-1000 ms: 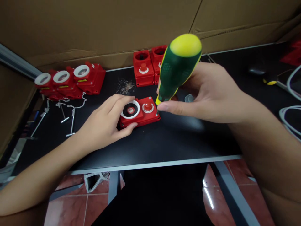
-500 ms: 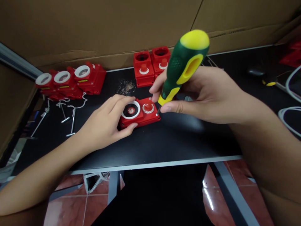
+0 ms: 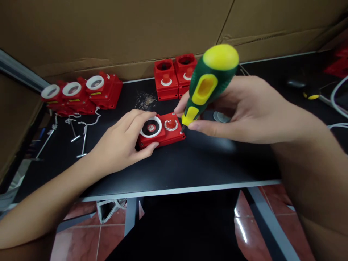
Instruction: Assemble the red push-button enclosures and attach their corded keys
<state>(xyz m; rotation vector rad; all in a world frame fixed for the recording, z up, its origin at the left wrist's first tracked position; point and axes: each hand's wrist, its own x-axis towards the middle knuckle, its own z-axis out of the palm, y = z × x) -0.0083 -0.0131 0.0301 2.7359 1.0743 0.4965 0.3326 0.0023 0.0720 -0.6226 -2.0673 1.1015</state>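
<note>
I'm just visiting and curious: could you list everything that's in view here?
Screwdriver: one, green and yellow, in the right hand
Front box: one, red, under the left hand
Ringed boxes: three, red with white rings, back left
Back boxes: two, red, back middle
T-bars: three, silver, left, near white cords
Discs: at least two, clear, beside the right hand
Crumbs: many, pale, behind the front box
Blurred tool: one, partly yellow, right
Cable: count unclear, whitish, far right
Table: one, black
Cardboard: brown, behind
Floor tiles: several, reddish, below
Hands: two, bare, left and right
</note>
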